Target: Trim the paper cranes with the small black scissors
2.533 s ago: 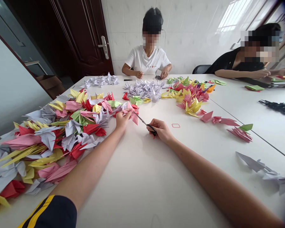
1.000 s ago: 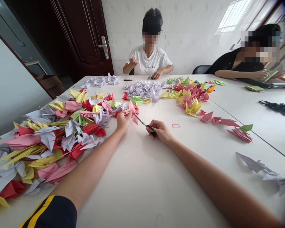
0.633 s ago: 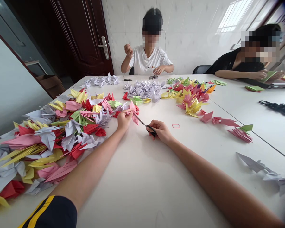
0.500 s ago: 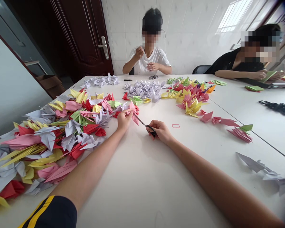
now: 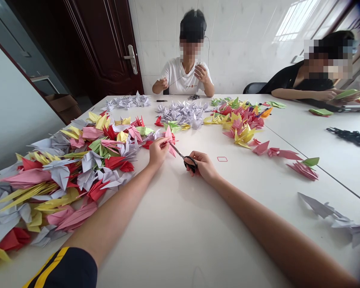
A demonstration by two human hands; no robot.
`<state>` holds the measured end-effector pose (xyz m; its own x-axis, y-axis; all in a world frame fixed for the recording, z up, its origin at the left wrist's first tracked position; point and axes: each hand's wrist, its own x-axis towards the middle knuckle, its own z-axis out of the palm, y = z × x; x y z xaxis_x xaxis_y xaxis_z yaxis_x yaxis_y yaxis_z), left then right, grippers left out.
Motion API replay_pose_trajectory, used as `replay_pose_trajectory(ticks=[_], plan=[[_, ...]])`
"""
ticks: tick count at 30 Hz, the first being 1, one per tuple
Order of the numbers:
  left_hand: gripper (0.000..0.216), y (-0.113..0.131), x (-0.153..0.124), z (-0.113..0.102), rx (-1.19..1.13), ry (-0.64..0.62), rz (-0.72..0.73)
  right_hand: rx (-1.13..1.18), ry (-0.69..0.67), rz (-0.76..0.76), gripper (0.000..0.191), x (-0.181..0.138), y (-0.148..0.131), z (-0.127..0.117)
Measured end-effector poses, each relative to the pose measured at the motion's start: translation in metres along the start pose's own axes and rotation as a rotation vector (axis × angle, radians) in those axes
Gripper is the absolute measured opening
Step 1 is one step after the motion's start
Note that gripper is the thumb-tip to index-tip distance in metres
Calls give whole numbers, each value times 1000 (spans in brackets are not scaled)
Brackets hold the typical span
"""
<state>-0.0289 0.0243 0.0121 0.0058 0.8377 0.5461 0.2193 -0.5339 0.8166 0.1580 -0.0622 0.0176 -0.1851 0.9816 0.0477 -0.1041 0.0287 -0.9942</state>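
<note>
Between the fingers of my left hand [image 5: 159,152] is a pink folded paper crane [image 5: 169,135], held just above the table. My right hand [image 5: 202,164] is closed around the black handles of a pair of scissors [image 5: 180,153]. The blades reach up and left to the crane, their tips touching or very close to it; the exact contact is too small to tell. Beyond the crane lie red, green and white paper cranes [image 5: 181,114].
A large heap of coloured paper cranes [image 5: 78,168] covers the table's left side. More cranes [image 5: 243,124] trail off to the right. One person [image 5: 186,76] across the table holds a thread; another person [image 5: 300,80] at the right handles green paper. A black bundle [image 5: 349,137] lies far right.
My hands, the crane and the scissors have barely shifted. The person opposite has lowered one hand and raised the other, with a thread stretched between them.
</note>
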Motion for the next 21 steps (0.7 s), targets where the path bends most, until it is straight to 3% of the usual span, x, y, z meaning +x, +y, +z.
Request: replay_pose_trajectory(ticks=[21], plan=[[25,-1,1,0,-75,-11,-4,201,11,79,47,0,2,7]])
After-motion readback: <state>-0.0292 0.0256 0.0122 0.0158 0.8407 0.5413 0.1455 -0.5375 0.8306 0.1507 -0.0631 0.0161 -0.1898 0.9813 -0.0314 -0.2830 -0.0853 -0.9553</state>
